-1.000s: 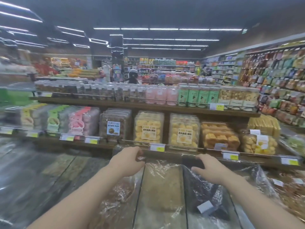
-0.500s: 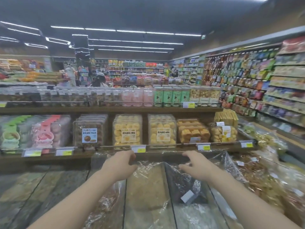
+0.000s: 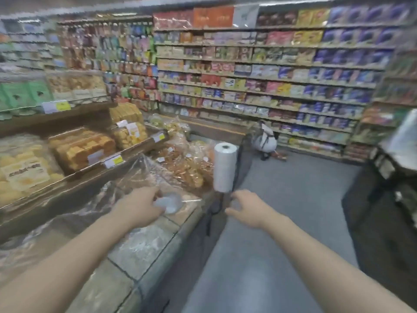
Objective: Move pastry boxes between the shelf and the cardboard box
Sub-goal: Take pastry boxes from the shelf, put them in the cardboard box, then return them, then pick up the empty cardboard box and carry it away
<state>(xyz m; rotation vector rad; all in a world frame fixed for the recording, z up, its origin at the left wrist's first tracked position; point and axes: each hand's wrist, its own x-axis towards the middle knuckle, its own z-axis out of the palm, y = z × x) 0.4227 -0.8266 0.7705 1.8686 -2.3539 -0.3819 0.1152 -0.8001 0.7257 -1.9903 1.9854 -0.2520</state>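
Reaching out low with both arms, just short of the roll of plastic bags. Right hand directly below the roll, over the grey floor, fingers loosely spread and holding nothing. Left hand down and left of the roll, lying on the clear film at the corner of the display counter; fingertips lost in blur and glare, so impossible to say whether pinching the film or merely pressing on it. Probably a search between stations rather than a grasp: no pastry box in either hand, no cardboard box anywhere in view. To do this step well: find the cardboard box first, keep the right arm clear of the roll and its thin black stand, then take one pastry box with both palms on its side walls, level, without squeezing the thin plastic. Pastry boxes well left of the roll, on the wooden shelf: clear labelled tubs, packed with orange-brown pieces, pale yellow rounds further left, small golden pieces nearest the roll. Immediately left of the roll, crinkled clear bags heaped with brown baked goods. Far behind the roll, long wall shelving crammed with coloured packets, too blurred to read.
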